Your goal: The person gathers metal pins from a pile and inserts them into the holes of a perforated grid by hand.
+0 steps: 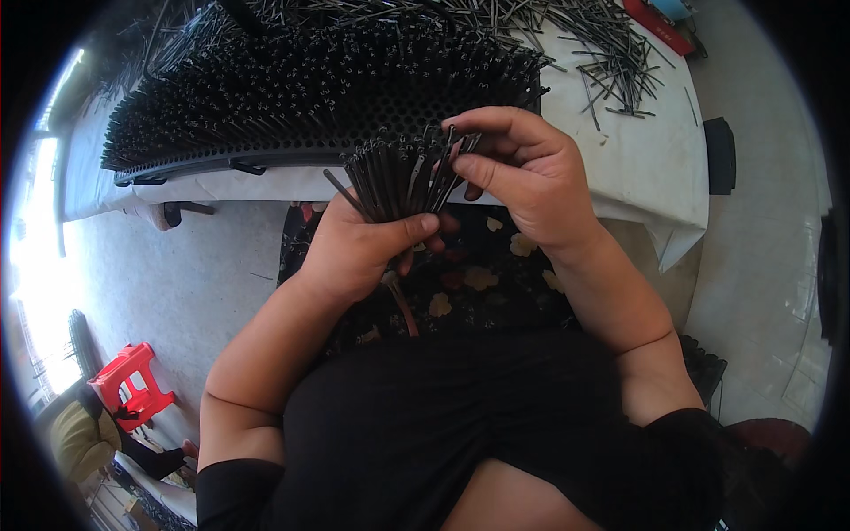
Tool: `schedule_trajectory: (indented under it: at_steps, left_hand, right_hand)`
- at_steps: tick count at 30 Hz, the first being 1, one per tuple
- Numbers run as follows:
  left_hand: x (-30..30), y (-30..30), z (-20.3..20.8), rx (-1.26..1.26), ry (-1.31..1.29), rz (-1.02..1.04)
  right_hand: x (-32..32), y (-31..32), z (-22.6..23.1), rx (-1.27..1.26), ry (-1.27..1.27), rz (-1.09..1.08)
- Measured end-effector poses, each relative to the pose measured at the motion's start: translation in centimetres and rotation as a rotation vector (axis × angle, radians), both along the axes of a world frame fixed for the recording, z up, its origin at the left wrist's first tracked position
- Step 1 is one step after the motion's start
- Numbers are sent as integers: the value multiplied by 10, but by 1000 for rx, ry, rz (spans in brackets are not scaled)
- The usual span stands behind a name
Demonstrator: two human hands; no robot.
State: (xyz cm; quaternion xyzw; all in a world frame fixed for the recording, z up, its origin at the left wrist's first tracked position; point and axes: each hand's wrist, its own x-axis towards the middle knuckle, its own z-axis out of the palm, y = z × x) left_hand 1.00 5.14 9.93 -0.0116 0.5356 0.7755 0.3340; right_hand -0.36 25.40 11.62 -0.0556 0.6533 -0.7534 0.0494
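Note:
A bundle of thin black sticks (390,181) with small hooked or looped tips is gripped upright in my left hand (350,243), its thumb wrapped across the front. One stick leans out to the left of the bundle. At the bundle's upper right, my right hand (531,177) is closed, thumb and index finger around the tip of a stick; its other fingers curl behind. Just beyond both hands stands a long black rack (407,113) with a grid of round holes. Many similar sticks (239,88) stand packed in it, while part of its right front shows bare holes.
A white-covered table (651,164) carries the rack and a loose pile of black sticks (620,75) at the back right. A red object (660,26) lies at its far right corner. On the floor at left is a red stool (133,385), near another person (84,438).

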Motion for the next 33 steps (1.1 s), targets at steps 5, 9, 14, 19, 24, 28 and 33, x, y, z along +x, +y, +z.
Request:
schedule_trajectory:
  at_steps: [5, 9, 14, 19, 24, 28, 33]
  left_hand:
    - [-8, -1, -6, 86, -93, 56]
    - [-10, 1, -14, 13, -254, 107]
    - [-8, 1, -14, 32, -311, 145]
    - [-5, -1, -17, 58, -300, 161]
    - [-4, -4, -16, 19, -281, 185]
    - [-4, -3, -15, -3, -258, 179]
    - [-2, -1, -18, -37, -216, 167]
  right_hand:
    - [-14, 33, 1, -77, 192, -225]
    - [-22, 45, -9, 68, 372, -395]
    - [-25, 52, -19, 335, 594, -441]
    - [-27, 55, -17, 401, 644, -441]
    - [-23, 65, -11, 562, 598, -442]
    - [-25, 58, -13, 650, 687, -399]
    - [-49, 46, -8, 916, 993, -368]
